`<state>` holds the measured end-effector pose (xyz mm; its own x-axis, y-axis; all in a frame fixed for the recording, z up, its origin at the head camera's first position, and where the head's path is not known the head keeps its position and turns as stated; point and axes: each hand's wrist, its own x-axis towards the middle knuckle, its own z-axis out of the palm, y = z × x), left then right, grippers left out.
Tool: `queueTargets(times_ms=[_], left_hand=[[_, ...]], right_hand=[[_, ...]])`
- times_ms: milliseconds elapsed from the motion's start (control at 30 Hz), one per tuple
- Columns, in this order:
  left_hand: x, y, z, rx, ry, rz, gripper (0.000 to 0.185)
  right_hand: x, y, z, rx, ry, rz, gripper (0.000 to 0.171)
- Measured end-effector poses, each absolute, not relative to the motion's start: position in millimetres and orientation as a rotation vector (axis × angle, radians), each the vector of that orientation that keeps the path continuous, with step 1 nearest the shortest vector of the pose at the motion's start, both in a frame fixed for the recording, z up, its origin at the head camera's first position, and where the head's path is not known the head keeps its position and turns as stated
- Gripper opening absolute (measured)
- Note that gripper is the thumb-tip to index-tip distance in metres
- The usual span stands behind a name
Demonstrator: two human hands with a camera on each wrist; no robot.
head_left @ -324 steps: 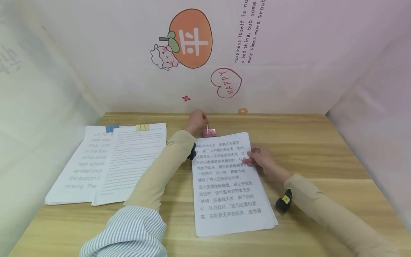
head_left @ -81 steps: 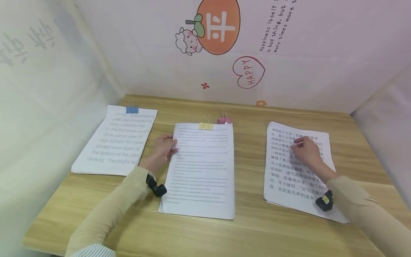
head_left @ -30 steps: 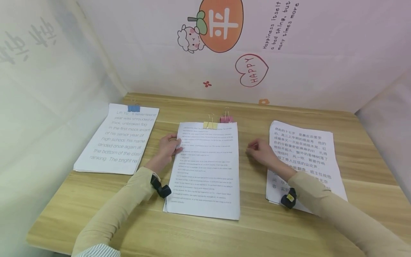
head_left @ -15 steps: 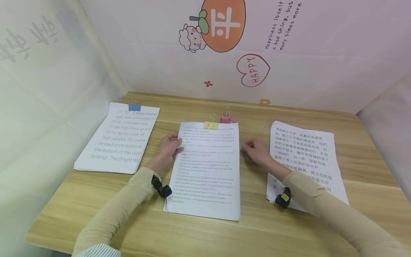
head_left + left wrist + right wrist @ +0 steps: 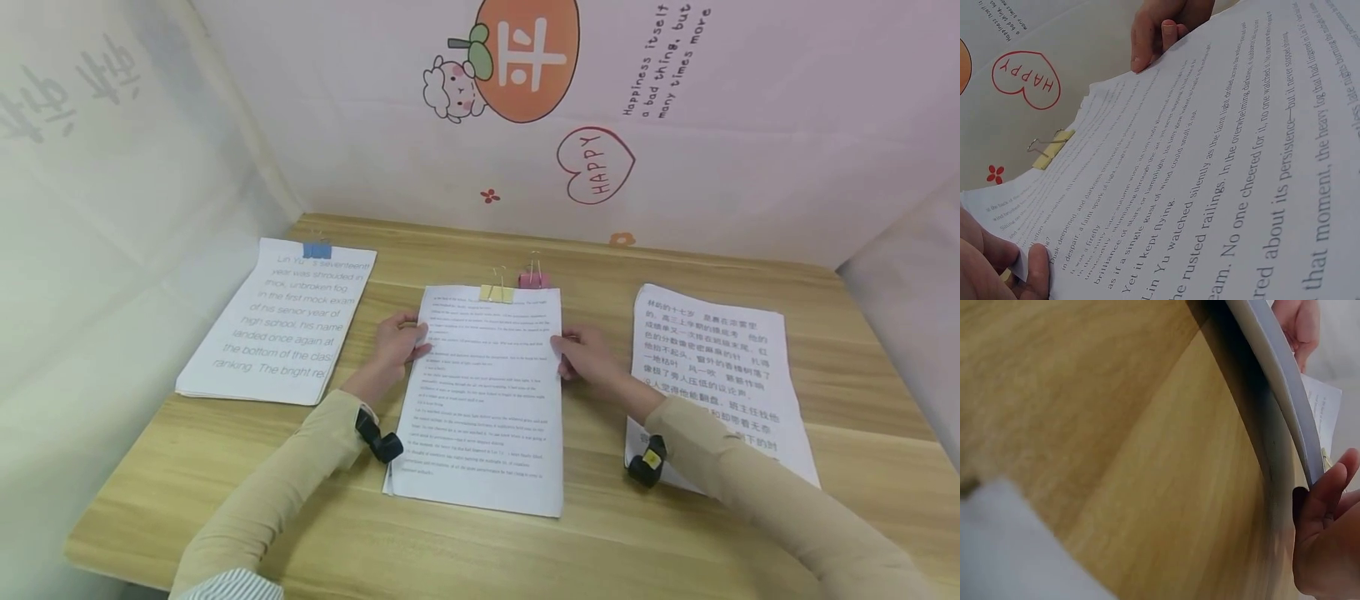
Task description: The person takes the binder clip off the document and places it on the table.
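A middle paper stack (image 5: 483, 400) of small English print lies on the wooden table (image 5: 585, 542), with a yellow binder clip (image 5: 496, 293) on its top edge. My left hand (image 5: 401, 342) pinches its left edge, thumb (image 5: 1035, 272) on top of the sheet. My right hand (image 5: 581, 354) grips the right edge, fingers (image 5: 1157, 34) curled over it. In the right wrist view the stack's edge (image 5: 1279, 369) stands raised off the table beside my right fingers (image 5: 1322, 500). A pink binder clip (image 5: 531, 281) sits just behind the stack's top.
A stack with large English print (image 5: 281, 325) and a blue clip (image 5: 317, 250) lies at the left. An unclipped stack of Chinese text (image 5: 712, 367) lies at the right, under my right forearm. Decorated walls (image 5: 525, 125) close in the back and both sides.
My right hand left the Chinese stack, moved left across the table and took hold of the middle stack's right edge. The left hand kept its hold on the left edge.
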<state>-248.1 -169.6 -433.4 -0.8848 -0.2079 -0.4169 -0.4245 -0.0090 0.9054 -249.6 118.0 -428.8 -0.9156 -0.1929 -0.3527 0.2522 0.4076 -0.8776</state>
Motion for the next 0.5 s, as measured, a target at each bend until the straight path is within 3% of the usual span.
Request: queueTargets(times_ms=[500], left_hand=[[-255.2, -177.6, -439.0, -0.608, 2.089, 1.968, 0.034]], right_hand=[[-248.7, 117.0, -432.3, 0.111, 2.246, -1.541, 0.033]])
